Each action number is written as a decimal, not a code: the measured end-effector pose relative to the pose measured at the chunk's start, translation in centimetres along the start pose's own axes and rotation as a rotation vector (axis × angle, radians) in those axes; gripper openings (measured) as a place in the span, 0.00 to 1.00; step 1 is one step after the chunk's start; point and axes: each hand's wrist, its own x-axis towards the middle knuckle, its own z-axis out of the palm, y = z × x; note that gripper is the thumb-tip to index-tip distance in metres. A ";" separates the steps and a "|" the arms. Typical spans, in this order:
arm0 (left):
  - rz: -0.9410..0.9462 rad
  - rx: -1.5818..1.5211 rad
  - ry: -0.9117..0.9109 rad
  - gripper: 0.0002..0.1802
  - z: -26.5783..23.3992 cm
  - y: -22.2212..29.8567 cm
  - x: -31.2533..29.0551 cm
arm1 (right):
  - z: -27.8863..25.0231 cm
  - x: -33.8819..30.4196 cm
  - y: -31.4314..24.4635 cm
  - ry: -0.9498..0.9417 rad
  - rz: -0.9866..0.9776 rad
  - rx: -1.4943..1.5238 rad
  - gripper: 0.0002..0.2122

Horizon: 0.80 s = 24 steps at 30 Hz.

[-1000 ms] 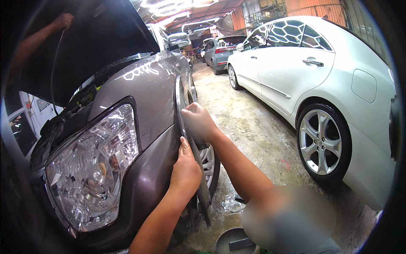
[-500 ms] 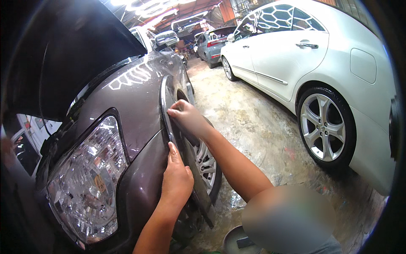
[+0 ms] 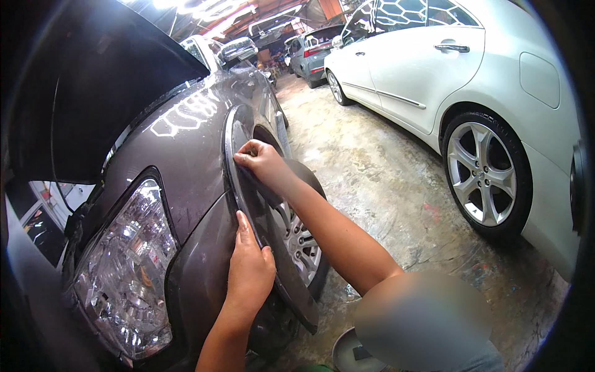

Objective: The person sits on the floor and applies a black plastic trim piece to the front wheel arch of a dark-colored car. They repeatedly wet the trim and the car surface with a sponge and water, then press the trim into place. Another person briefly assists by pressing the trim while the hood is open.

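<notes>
Head camera, looking down: a person's two bare hands work at a long, curved strip of dark trim lying along the front wheel opening of a dark car. The strip's long axis runs from eleven o'clock at its top to five o'clock at its lower end. The right hand is nearer the upper end, its grip a pinch, thumb and fingertips drawn together on the strip's outer edge, which lies at nine o'clock from its knuckles. The left hand sits at six o'clock from the right, one long digit laid upward against the same edge; whether its grip closes around the strip I cannot tell. The silver wheel is at five o'clock from the right hand, the clear headlight at nine o'clock from the left, and a white car at two o'clock, well apart.
</notes>
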 end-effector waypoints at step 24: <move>-0.038 0.055 0.003 0.45 -0.7 -0.9 -0.5 | 1.9 -2.1 -0.5 0.005 -0.016 -0.060 0.14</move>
